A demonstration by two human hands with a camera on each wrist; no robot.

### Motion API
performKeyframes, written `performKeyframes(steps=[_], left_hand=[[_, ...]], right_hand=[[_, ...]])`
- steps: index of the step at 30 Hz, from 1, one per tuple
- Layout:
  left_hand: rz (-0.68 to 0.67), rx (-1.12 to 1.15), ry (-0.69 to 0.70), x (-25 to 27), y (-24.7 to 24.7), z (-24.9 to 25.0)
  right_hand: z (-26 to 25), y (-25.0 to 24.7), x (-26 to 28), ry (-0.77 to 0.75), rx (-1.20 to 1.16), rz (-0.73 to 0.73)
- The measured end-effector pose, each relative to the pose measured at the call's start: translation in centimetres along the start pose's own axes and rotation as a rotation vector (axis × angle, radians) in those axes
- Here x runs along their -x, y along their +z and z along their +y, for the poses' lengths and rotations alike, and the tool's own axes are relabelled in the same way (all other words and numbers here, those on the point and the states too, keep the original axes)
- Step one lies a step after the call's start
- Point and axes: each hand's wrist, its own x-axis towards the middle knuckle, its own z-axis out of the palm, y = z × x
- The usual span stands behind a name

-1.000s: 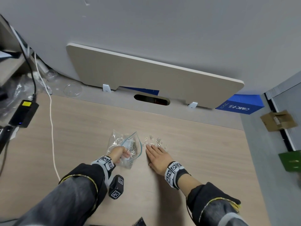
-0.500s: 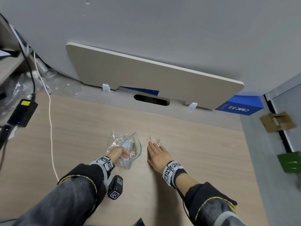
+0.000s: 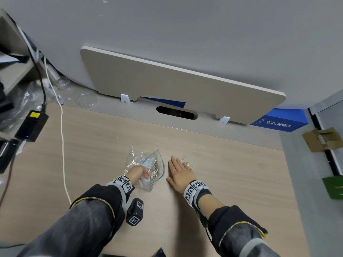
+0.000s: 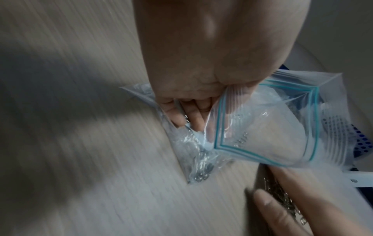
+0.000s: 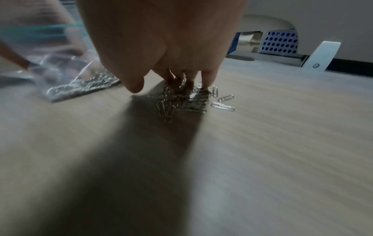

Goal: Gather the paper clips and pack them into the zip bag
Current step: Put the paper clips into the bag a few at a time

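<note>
The right hand (image 3: 181, 173) lies flat on the desk (image 3: 232, 173), fingers extended, fingertips (image 5: 207, 79) resting on the loose paper clips (image 5: 181, 100). The pile sits directly beneath and just beyond those fingertips. The left hand (image 3: 138, 174) grips the zip bag (image 4: 268, 127), fingers curled round the plastic near its mouth. The mouth lies just beside the right thumb, toward the left hand. A short sweep thumbward would likely carry the clips in.

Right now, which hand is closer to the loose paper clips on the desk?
Right. The right hand lies flat with its fingers on the loose paper clips; the left hand grips the zip bag beside them.
</note>
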Motion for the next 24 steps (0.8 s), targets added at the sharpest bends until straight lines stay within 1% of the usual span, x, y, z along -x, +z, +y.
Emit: performKeyframes(steps=[4,6,7,9,11,12,14,20,22,23,24], left_hand=[[-0.006,-0.010,-0.011,0.5,0.1,0.5],[-0.008,-0.020,-0.015,0.7,0.2,0.7],[-0.009,-0.020,-0.018,0.7,0.2,0.7],[-0.013,-0.023,-0.022,0.6,0.1,0.5],[-0.017,-0.015,-0.026,0.4,0.0,0.3],[-0.018,-0.011,-0.028,0.3,0.0,0.3],[-0.018,-0.006,-0.027,0.2,0.0,0.2],[-0.024,-0.017,-0.007,0.1,0.0,0.0],[-0.025,-0.028,-0.005,0.0,-0.1,0.0],[-0.025,-0.029,-0.001,-0.1,-0.1,-0.1],[-0.025,-0.028,0.003,-0.1,-0.1,-0.1]], right_hand=[[0.6,1.3,2.1,-0.068,0.016,0.005],[1.0,1.0,2.4,-0.070,-0.002,0.038],[1.2,0.7,2.3,-0.038,-0.024,0.066],[1.7,0.2,1.8,0.080,-0.076,0.098],[1.8,0.1,1.2,0.169,-0.109,0.097],[1.7,0.3,1.1,0.182,-0.113,0.079],[1.5,1.0,1.2,0.167,-0.110,0.051],[0.6,3.1,3.7,0.050,-0.109,0.115],[1.0,3.1,4.2,0.066,-0.152,0.168],[1.3,3.0,4.2,0.108,-0.170,0.231],[1.5,2.7,4.3,0.184,-0.184,0.300]])
